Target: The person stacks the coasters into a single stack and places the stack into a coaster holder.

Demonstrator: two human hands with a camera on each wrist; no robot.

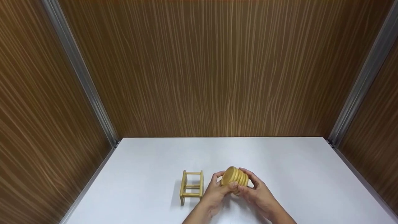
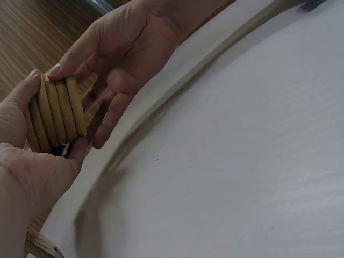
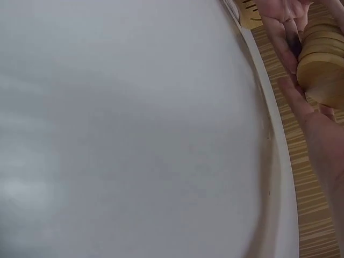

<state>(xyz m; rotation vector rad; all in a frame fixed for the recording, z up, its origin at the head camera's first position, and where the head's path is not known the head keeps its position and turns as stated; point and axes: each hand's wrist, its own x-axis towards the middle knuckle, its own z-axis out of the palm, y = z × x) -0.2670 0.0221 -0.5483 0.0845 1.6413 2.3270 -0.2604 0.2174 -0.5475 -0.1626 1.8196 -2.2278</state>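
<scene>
A stack of several round wooden coasters is held above the white table, tilted with one flat face toward the left. My left hand grips the stack from the left, thumb along its near edge. From the other side my right hand holds the same coasters, its thumb close to the left one. Edge-on, the coasters lie pressed together in the left wrist view, between both hands. The right wrist view shows the round face of the end coaster. Left of my left hand, a small wooden rack with crossbars stands on the table.
The white table runs back to a wood-grain panel. Similar panels rise at the left and right, with metal posts in the corners.
</scene>
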